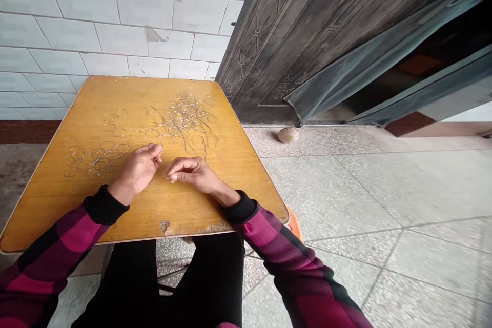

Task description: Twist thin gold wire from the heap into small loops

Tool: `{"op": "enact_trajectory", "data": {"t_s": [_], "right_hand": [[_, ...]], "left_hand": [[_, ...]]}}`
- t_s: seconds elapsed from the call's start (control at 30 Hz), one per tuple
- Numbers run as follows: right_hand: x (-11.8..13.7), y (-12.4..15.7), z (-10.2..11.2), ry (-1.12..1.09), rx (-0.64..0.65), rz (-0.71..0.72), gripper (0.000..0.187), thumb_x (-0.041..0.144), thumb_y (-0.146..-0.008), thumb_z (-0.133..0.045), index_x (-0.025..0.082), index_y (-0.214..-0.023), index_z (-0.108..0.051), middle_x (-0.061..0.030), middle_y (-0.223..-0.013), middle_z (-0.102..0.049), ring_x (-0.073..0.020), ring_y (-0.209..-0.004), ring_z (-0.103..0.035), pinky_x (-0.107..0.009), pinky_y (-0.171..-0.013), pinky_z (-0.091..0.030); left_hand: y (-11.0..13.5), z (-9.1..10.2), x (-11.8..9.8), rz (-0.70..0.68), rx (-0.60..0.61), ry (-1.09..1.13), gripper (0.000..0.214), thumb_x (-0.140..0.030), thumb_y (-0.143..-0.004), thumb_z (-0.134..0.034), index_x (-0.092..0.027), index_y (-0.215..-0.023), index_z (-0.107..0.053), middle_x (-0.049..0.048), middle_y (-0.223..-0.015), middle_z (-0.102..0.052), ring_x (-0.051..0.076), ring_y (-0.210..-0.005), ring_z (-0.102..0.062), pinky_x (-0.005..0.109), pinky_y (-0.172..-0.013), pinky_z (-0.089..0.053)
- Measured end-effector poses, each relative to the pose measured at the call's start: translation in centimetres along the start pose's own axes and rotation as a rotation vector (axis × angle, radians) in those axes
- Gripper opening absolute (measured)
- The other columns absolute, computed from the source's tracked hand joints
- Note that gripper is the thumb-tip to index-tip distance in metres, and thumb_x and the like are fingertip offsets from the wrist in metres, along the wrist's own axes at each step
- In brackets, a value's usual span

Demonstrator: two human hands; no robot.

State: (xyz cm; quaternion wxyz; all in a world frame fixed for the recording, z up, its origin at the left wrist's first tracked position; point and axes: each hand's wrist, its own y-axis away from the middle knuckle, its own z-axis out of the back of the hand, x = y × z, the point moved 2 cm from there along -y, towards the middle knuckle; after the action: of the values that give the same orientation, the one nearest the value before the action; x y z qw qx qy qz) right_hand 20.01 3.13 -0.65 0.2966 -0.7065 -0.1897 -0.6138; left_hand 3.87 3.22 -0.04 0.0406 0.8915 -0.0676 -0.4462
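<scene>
Above the near half of a yellow wooden table (215, 205), my two hands face each other, a small gap between them. My left hand (139, 168) is closed, its thumb and fingertips pinched together; whatever they hold is too thin to make out. Thumb and forefinger also meet on my right hand (194, 173), and I cannot tell what is between them. Just beyond the hands lies a tangled pile of thin wires (184, 115), some with looped ends. A second group of looped wires (100, 161) is spread out left of my left hand.
A few separate wire loops (115, 125) lie between the two groups. White wall tiles (142, 10) rise behind the table's far edge. To the right are a dark carved door (269, 51), a hanging curtain (346, 77) and a roundish object (288, 135) on the floor.
</scene>
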Motion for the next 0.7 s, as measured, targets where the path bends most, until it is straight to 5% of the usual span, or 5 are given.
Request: {"op": "enact_trajectory", "data": {"t_s": [0.13, 0.37, 0.47, 0.57, 0.7], "right_hand": [[0.2, 0.0, -0.2, 0.07, 0.081, 0.087, 0.016, 0.035, -0.078, -0.073, 0.022, -0.087, -0.074, -0.0043, -0.1, -0.073, -0.0161, -0.096, -0.066, -0.037, -0.09, -0.051], [-0.4, 0.4, 0.4, 0.307, -0.033, 0.083, 0.017, 0.035, -0.084, -0.067, 0.019, -0.081, -0.072, -0.0029, -0.076, -0.071, -0.0138, -0.07, -0.065, -0.03, -0.069, -0.053], [0.6, 0.9, -0.2, 0.594, -0.238, 0.291, 0.015, 0.03, -0.089, -0.06, 0.02, -0.084, -0.071, -0.0045, -0.079, -0.07, -0.0153, -0.073, -0.064, -0.031, -0.071, -0.052], [1.1, 1.2, -1.3, 0.804, -0.28, 0.442, 0.016, 0.027, -0.092, -0.055, 0.021, -0.099, -0.069, -0.0084, -0.097, -0.07, -0.0183, -0.09, -0.065, -0.033, -0.079, -0.052], [0.2, 0.7, -1.3, 1.07, -0.327, 0.34, 0.025, 0.028, -0.095, -0.052, 0.018, -0.113, -0.065, -0.0113, -0.106, -0.068, -0.0167, -0.084, -0.064, -0.028, -0.07, -0.051]], "left_hand": [[-0.3, 0.3, -1.4, -0.038, -0.069, 0.133, 0.021, -0.01, -0.071, -0.073, -0.015, -0.06, -0.056, -0.0037, -0.063, -0.054, 0.005, -0.059, -0.05, 0.018, -0.058, -0.041], [-1.0, 1.6, -4.1, -0.203, -0.181, 0.232, 0.019, -0.007, -0.073, -0.072, -0.015, -0.065, -0.057, -0.0044, -0.066, -0.055, 0.003, -0.06, -0.051, 0.015, -0.06, -0.042], [-0.9, 1.4, -2.8, -0.195, -0.216, 0.198, 0.017, -0.013, -0.07, -0.076, -0.016, -0.069, -0.06, -0.0045, -0.07, -0.057, 0.004, -0.063, -0.052, 0.017, -0.062, -0.042], [-0.4, 0.6, -0.2, -0.057, -0.163, 0.17, 0.02, -0.02, -0.066, -0.081, -0.016, -0.073, -0.063, -0.0036, -0.075, -0.06, 0.006, -0.07, -0.054, 0.019, -0.065, -0.043], [0.9, -0.7, 2.4, 0.046, -0.048, 0.161, 0.023, -0.026, -0.062, -0.084, -0.017, -0.073, -0.066, -0.0007, -0.086, -0.065, 0.011, -0.083, -0.057, 0.022, -0.07, -0.044]]}}
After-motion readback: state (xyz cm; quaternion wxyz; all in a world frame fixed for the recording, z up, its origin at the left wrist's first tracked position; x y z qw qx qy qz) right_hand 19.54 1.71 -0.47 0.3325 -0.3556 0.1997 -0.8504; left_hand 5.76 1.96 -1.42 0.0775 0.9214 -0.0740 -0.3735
